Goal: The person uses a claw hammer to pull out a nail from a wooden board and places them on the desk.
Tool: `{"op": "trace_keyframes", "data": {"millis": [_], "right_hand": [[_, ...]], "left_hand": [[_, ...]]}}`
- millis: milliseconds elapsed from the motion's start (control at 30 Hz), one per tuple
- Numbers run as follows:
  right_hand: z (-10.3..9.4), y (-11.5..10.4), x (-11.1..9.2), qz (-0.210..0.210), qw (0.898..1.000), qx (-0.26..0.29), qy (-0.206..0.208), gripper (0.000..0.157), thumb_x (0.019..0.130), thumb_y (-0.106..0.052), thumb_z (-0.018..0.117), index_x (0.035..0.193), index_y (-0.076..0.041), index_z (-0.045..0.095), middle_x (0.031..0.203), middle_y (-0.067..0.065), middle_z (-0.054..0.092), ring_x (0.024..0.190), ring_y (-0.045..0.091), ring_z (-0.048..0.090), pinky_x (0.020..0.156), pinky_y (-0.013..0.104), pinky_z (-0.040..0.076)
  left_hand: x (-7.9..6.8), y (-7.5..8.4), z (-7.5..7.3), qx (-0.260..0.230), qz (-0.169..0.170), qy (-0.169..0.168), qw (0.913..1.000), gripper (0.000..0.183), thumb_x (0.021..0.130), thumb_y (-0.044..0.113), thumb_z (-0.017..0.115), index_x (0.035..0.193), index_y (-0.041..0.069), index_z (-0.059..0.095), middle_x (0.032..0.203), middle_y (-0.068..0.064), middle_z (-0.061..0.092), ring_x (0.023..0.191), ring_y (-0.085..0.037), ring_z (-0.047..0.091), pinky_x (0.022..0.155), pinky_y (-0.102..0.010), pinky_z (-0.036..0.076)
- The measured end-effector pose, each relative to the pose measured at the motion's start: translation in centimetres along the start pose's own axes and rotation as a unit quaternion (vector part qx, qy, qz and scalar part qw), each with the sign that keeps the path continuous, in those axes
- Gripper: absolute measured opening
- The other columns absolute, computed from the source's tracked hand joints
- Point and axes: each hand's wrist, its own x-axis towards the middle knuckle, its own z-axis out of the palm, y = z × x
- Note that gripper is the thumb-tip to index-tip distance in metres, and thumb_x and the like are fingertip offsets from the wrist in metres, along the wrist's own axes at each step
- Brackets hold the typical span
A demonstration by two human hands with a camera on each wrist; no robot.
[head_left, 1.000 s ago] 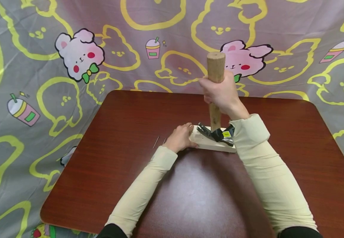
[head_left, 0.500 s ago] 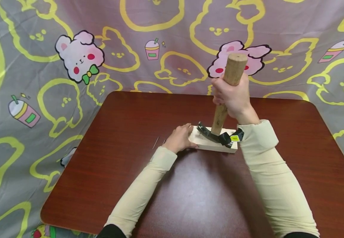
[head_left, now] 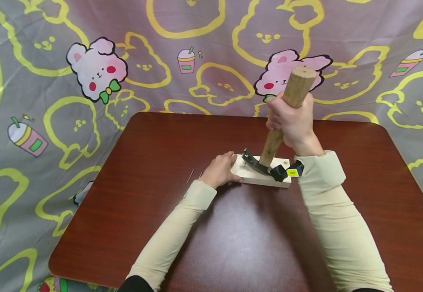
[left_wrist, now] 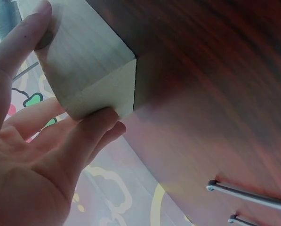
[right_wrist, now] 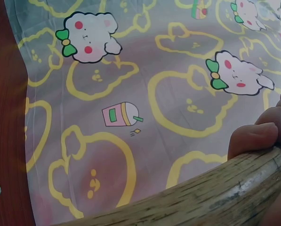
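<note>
My left hand (head_left: 218, 170) grips the left end of a pale wooden block (head_left: 266, 180), with the thumb along its near side. In the left wrist view that hand's fingers (left_wrist: 95, 125) bend around the block's end. My right hand (head_left: 293, 121) is wrapped around the thick wooden handle of a claw hammer (head_left: 271, 147). The hammer's head rests on the block's top, claw pointing left, and its handle leans up and to the right. The right wrist camera partly hides the head's right side. In the right wrist view the handle (right_wrist: 192, 202) runs beneath the fingers.
Two nails lie on the brown table (head_left: 153, 162) left of the block; the left wrist view shows one nail (left_wrist: 248, 193) close up. A patterned cloth (head_left: 211, 48) hangs behind and beside the table. The table has rounded corners.
My right hand has tilted the hammer handle from nearly upright to leaning right, the hand shifting right and slightly down. The left hand stays on the block.
</note>
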Motion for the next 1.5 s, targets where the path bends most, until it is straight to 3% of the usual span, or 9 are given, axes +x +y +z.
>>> {"op": "trace_keyframes", "data": {"millis": [600, 1233, 1500], "right_hand": [[-0.3, 0.2, -0.4, -0.032, 0.999, 0.009, 0.002, 0.027, 0.082, 0.006, 0.053, 0.056, -0.002, 0.048, 0.04, 0.001, 0.035, 0.034, 0.015, 0.025, 0.033, 0.029, 0.021], [-0.9, 0.0, -0.9, -0.051, 0.999, 0.016, 0.004, 0.023, 0.081, 0.006, 0.053, 0.06, -0.001, 0.049, 0.041, 0.004, 0.037, 0.034, 0.017, 0.027, 0.033, 0.029, 0.022], [-5.0, -2.0, -1.7, -0.095, 0.984, 0.149, -0.003, 0.035, 0.083, 0.005, 0.045, 0.053, -0.004, 0.028, 0.04, 0.0, 0.023, 0.034, 0.013, 0.018, 0.034, 0.028, 0.012]], "left_hand": [[-0.1, 0.2, -0.1, 0.003, -0.008, -0.026, 0.9996, 0.082, 0.072, 0.041, 0.083, 0.139, 0.005, 0.051, 0.147, -0.015, 0.046, 0.126, -0.035, 0.054, 0.1, -0.046, 0.049], [-0.1, 0.2, 0.0, 0.0, 0.014, -0.02, 0.9997, 0.075, 0.074, 0.038, 0.082, 0.134, 0.003, 0.053, 0.145, -0.018, 0.047, 0.123, -0.036, 0.056, 0.098, -0.046, 0.05], [0.1, 0.3, -0.2, 0.008, 0.019, -0.023, 0.9995, 0.076, 0.075, 0.038, 0.081, 0.135, 0.001, 0.052, 0.144, -0.019, 0.048, 0.124, -0.037, 0.055, 0.099, -0.046, 0.049]]}}
